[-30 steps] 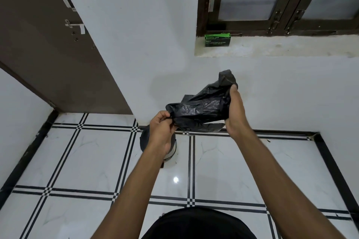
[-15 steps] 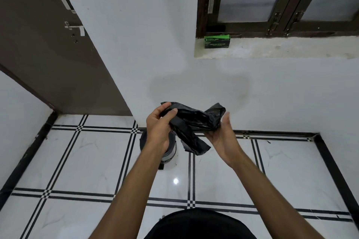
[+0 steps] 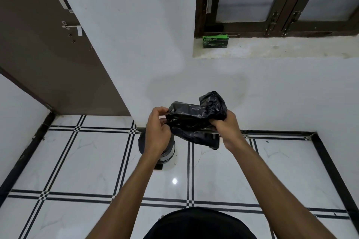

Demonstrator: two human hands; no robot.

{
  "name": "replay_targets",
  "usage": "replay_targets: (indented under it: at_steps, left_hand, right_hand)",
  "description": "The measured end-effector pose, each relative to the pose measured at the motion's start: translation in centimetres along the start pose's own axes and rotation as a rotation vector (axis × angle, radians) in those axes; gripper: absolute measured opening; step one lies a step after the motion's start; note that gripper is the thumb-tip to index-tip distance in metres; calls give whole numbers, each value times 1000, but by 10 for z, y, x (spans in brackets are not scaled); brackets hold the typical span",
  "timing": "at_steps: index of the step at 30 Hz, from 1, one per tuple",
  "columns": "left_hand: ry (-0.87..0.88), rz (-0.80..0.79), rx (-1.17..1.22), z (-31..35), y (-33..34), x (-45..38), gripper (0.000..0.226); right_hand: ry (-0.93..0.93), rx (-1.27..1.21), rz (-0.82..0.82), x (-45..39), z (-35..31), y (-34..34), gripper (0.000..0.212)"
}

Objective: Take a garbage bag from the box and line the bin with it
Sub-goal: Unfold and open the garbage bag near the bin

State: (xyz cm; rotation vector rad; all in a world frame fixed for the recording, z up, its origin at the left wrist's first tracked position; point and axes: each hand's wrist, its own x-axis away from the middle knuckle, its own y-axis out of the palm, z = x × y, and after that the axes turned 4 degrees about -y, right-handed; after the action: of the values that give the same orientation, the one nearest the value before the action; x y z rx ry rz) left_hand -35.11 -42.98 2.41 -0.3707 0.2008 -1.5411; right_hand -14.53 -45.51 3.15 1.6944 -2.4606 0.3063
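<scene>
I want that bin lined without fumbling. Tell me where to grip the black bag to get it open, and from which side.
Probably the loose edge at the left end of the garbage bag, where the left hand already pinches it. Come from the left with the fingertips. The right hand grips the crumpled bulk, too wadded to part. The mouth itself cannot be told.

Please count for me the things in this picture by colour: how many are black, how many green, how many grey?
Black: 1, the garbage bag, gripped by the left hand and the right hand.
Green: 1, the box on the window sill.
Grey: 1, the bin on the floor.
Total: 3.
</scene>
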Motion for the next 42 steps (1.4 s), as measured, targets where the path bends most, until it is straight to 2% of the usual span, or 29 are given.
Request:
replay_targets:
  at_steps: [1, 3, 4, 6, 8, 9, 11, 14, 17, 19, 22, 24, 26, 30, 32, 36, 39, 42]
  left_hand:
    - [-22, 61, -20, -3, -1, 0, 43]
    - [-176, 117, 51, -5, 1, 2, 18]
    - [-295, 72, 125, -4, 2, 1, 20]
    - [-489, -109, 245, -2, 6, -1, 46]
    - [-529, -251, 299, -3, 10, 0, 47]
    - [-505, -282, 308, -4, 12, 1, 37]
    - [-396, -238, 168, -9, 10, 2, 8]
    - [-237, -190, -107, -24, 5, -3, 32]
    - [-143, -240, -210, -36, 1, -5, 38]
    - [-156, -238, -111, -38, 0, -7, 35]
    - [-256, -244, 212, -30, -3, -8, 26]
    - [-268, -250, 272, -31, -8, -8, 24]
    - [-223, -261, 139, -33, -11, -8, 24]
    - [205, -360, -423, -35, -15, -3, 12]
    - [312, -373, -520, -35, -22, -4, 14]
    - [148, -387, -475, -38, -42, -12, 15]
    - [76, -297, -251, -27, -46, -13, 19]
    - [44, -249, -25, 2, -35, -11, 39]
  right_hand:
    - [3, -20, -5, -2, 0, 0, 27]
    - [6, -64, -23, -3, 1, 2, 28]
    - [2, -85, -33, -3, 1, 5, 30]
    - [-15, -88, -39, -1, 0, 9, 30]
    - [-28, -77, -38, -2, 0, 12, 29]
    - [-25, -85, -26, -3, 1, 13, 28]
    - [-16, -150, 15, -7, 2, 12, 31]
    - [-8, -272, 77, -16, 1, 7, 37]
    - [15, -293, 135, -25, -2, 4, 44]
    - [39, -299, 152, -30, -3, 2, 42]
    - [86, -335, 137, -33, -7, -4, 39]
    - [79, -382, 142, -35, -10, -10, 38]
    - [55, -432, 184, -37, -13, -14, 40]
    - [66, -473, 273, -39, -19, -15, 42]
    - [68, -463, 268, -38, -19, -16, 34]
    - [-12, -353, 157, -34, -16, -18, 23]
    - [-94, -258, 31, -24, -14, -11, 24]
    - [-150, -195, -76, -14, -15, -4, 19]
